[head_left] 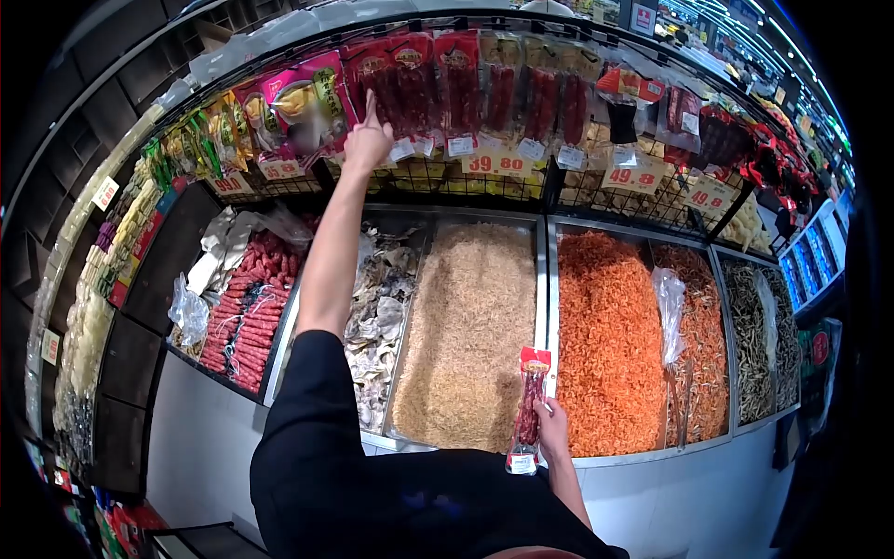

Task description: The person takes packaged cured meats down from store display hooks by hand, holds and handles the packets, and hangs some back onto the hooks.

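Note:
My left hand point(370, 142) is raised at the end of a stretched arm, one or two fingers extended upward in front of a red sausage pack point(371, 70) on the hanging rack. Whether the fingertips touch that pack I cannot tell. Down at the front edge of the bins, my right hand point(553, 429) is closed on the side of a pack of dried sausages point(528, 410). That pack is upright, with a red top and a white label at its bottom. More sausage packs point(458, 84) hang to the right of my left hand.
Below the rack stand metal bins of loose sausages point(251, 312), pale dried shrimp point(466, 326), orange dried shrimp point(605, 345) and small dried fish point(750, 326). Price signs point(496, 163) hang on the wire grid. Shelves with packaged goods point(116, 242) curve along the left.

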Demonstrator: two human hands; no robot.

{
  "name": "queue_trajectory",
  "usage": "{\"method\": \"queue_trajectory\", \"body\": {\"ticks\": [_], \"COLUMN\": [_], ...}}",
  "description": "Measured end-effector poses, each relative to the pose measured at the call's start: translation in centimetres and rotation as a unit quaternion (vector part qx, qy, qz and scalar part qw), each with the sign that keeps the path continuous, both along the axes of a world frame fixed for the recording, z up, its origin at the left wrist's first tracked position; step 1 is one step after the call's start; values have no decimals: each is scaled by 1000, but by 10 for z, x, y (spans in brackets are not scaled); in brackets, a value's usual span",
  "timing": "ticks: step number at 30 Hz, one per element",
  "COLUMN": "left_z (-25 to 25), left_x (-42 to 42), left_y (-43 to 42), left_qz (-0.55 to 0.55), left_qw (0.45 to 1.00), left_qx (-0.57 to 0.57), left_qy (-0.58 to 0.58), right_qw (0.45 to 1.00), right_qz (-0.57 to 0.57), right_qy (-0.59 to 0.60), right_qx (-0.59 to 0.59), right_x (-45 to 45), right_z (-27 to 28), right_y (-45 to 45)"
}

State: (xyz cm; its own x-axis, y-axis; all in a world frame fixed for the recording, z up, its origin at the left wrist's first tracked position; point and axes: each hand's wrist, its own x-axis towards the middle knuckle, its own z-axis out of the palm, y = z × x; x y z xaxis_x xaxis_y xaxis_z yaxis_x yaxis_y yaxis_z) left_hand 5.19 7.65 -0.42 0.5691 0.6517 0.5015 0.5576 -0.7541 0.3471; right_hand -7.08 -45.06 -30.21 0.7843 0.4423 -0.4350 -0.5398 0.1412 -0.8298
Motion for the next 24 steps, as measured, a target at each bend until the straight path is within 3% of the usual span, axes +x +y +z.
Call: {"method": "queue_trajectory", "body": {"ticks": [2, 3, 4, 7, 8, 9, 11, 12, 14, 15, 17, 21, 22, 24], "left_z": [-52, -79, -108, -174, -193, -208, -240, -255, -279, -277, -273, -227, -206, -153], "left_x": [-14, -31, -45, -98, -116, -127, -146, -151, -152, -151, -150, -133, -124, -106], "left_y": [-33, -65, -95, -191, -218, -245, -288, -302, -319, -321, -311, -251, -228, -184], "left_qz": [-82, -173, -234, -392, -447, -459, -408, -407, -391, -420, -421, -342, -364, -344], "left_qw": [995, 971, 935, 718, 685, 637, 630, 629, 625, 691, 693, 742, 755, 694], "left_qx": [-42, -157, -265, -488, -478, -545, -638, -640, -675, -583, -580, -565, -519, -562], "left_qy": [-25, -41, 29, 304, 322, 294, 170, 169, -34, -81, -81, -111, -168, -291], "right_qw": [1000, 999, 999, 999, 999, 999, 996, 996, 993, 992, 991, 988, 990, 993], "right_qz": [13, 17, 18, 35, 36, 37, 77, 79, 85, 108, 123, 137, 123, 109], "right_qy": [20, 28, 31, 31, 9, -11, -37, -36, -86, -62, -54, -72, -60, -48], "right_qx": [5, 5, 5, -6, -9, -15, -17, -19, 3, 14, 20, 18, 12, 22], "right_x": [-3, -4, -6, -5, -4, -6, -2, -2, -2, -1, 0, 5, 6, 6], "right_z": [9, 17, 19, 22, 19, 16, 8, 10, 17, 22, 22, 26, 23, 25], "right_y": [3, 5, 6, 12, 16, 17, 18, 20, 28, 29, 30, 28, 27, 23]}}
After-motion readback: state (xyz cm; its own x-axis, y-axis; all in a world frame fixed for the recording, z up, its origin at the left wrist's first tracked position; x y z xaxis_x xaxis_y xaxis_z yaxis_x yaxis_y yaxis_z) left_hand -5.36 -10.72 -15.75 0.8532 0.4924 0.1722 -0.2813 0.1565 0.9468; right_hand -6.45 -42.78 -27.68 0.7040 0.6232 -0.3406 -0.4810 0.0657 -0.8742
